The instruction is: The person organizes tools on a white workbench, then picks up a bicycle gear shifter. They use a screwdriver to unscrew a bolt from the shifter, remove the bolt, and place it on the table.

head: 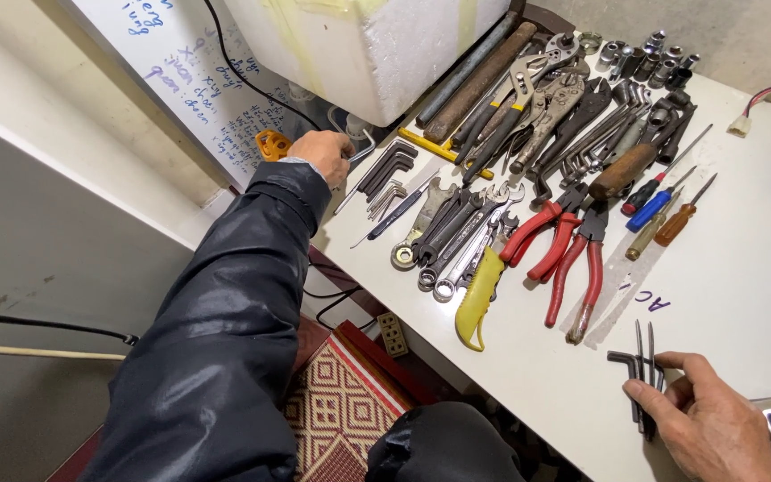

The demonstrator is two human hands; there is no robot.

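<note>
Light fell evenly and fairly bright from above onto the white tabletop (725,268), which showed no blown-out glare. Soft, short shadows lay to the lower left of the red-handled pliers (582,277) and under my right hand (716,419). My glossy dark jacket sleeve (225,339) carried broad pale sheen along its folds. The grey wall panel (37,268) at the left stayed dimmer. Focus held sharp across the tools; straight edges bowed slightly toward the frame corners, as with a wide lens. No motion blur appeared.

Bare table (725,286) right of the pliers (573,259) (tools crowd, seemingly, elsewhere).
</note>
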